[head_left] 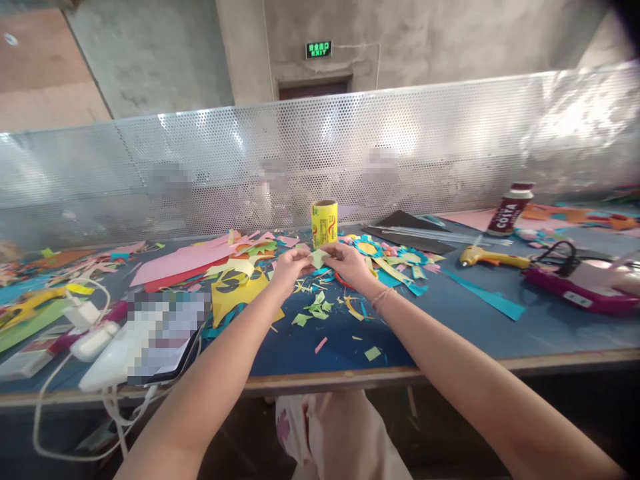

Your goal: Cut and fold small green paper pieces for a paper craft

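Between my two hands is a small pale green piece of paper (319,258), held up just above the table. My left hand (291,267) pinches its left edge. On the other side, the fingers of my right hand (349,263) are closed on its right edge. Behind the paper stands a yellow printed tube (325,223), upright. Below my hands lies a small heap of pale green paper scraps (320,307). Beside my right hand are blue and yellow paper flowers (367,246). The orange-red ring near my right palm is partly hidden.
Pink paper sheets (187,261) and cut yellow paper (235,297) lie left, near a tablet (167,340) with white cables. Rightward are a yellow glue gun (493,258), a magenta power strip (575,292) and a COSTA bottle (510,210). A perforated metal screen (320,153) borders the back.
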### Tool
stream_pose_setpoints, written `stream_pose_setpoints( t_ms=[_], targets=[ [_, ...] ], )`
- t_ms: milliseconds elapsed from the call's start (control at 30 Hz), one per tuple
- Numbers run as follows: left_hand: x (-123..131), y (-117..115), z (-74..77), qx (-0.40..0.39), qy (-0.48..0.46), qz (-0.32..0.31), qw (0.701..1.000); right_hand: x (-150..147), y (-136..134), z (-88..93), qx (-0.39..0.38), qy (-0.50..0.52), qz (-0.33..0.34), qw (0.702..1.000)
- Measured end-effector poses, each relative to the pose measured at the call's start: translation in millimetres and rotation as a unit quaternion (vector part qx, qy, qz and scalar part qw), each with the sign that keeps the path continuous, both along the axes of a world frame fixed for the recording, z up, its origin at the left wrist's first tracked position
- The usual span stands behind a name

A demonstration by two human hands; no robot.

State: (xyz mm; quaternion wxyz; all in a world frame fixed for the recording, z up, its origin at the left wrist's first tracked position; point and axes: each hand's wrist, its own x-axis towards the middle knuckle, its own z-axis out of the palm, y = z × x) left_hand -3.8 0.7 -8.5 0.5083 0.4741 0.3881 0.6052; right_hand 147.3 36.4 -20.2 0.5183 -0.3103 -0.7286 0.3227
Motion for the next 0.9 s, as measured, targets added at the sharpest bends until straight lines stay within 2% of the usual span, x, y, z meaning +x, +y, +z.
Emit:
stream_pose_setpoints(
  t_ms=[133,300,400,600,900],
  targets=[
    [1.3,-2.5,2.6,-0.005,-0.017,0.011,1.0,-1.5,-1.2,0.1,-0.013,0.018,0.014,1.0],
    [4.8,-4.0,2.7,-0.008,-0.03,0.01,0.999,-4.6,-3.0,-0.6,-0.068,0.03,0.037,0.997],
    [6.2,-3.0,1.0,-0.011,-0.027,0.02,0.999,-5.5,-3.4,-0.6,-0.087,0.031,0.027,0.995],
    [6.1,0.4,-0.2,-0.018,-0.025,0.04,0.999,-4.2,-2.0,0.8,-0.059,0.046,0.015,0.997],
    [5.0,-0.4,0.1,-0.023,-0.033,0.024,0.999,-6.5,-2.0,-2.4,-0.046,0.061,0.014,0.997]
  ],
)
